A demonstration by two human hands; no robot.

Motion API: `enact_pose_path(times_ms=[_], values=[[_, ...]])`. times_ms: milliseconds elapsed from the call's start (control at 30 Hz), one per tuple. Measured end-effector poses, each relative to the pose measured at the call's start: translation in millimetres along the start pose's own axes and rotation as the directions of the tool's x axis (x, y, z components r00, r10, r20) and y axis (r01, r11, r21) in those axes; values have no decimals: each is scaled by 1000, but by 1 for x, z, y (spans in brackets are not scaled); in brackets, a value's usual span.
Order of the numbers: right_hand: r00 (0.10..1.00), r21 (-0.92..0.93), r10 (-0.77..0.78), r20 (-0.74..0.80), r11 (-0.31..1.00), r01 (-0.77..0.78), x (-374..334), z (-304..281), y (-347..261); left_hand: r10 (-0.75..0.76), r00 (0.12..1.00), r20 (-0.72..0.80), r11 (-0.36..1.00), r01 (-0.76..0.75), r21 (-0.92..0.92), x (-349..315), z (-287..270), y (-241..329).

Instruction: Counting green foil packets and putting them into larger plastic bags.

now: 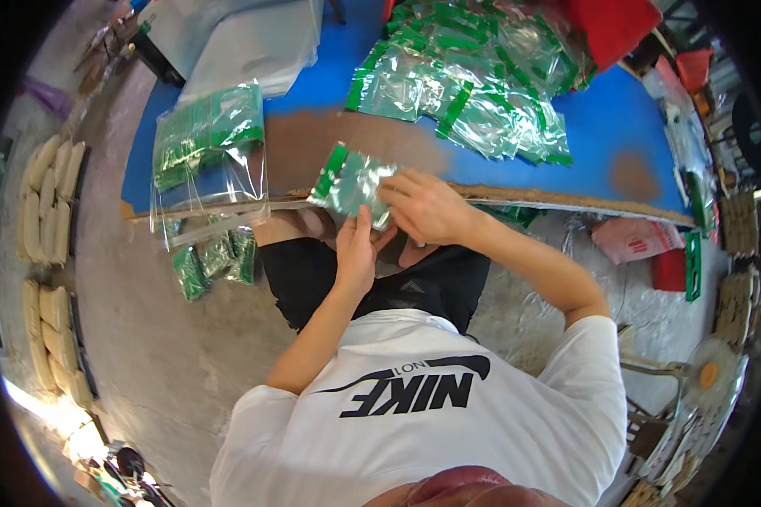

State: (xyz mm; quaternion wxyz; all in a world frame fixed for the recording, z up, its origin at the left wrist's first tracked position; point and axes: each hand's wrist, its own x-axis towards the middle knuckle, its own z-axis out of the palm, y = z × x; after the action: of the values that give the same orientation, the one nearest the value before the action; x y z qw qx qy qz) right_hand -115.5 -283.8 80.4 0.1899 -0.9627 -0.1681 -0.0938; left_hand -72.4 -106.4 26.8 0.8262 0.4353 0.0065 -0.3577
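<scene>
A small clear plastic packet with a green strip along one end [353, 179] is held over the table's near edge. My left hand [359, 247] grips its lower side, with the thumb on top. My right hand [424, 205] pinches the packet's right end, its fingers bent over the plastic. What lies inside the packet is hard to make out through the glare. To the left, a stack of green-edged packets [209, 135] lies in a larger clear bag [220, 190] that hangs over the table edge.
A wide heap of similar packets [473, 80] covers the far right of the blue table [300, 95]. Clear plastic sheets [249, 42] lie at the far left. A red container [613, 29] stands behind the heap. More packets [216, 258] lie on the floor, below left.
</scene>
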Motion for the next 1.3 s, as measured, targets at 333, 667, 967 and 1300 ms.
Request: enact_pose_path(times_ms=[333,667,967,1300], values=[[993,-249,18,-115,967,-46,44,9,63,-15,989,-145,998,7,-57,2,-24,31],[842,-516,336,-422,675,-527,67,16,88,54,969,-240,994,-29,107,7,-48,41],[937,413,329,-115,874,-256,68,4,44,-94,995,-34,982,98,159,5,-54,50],[981,-143,164,-106,974,-178,64,20,42,-122,987,-108,966,94,-240,3,-60,32]])
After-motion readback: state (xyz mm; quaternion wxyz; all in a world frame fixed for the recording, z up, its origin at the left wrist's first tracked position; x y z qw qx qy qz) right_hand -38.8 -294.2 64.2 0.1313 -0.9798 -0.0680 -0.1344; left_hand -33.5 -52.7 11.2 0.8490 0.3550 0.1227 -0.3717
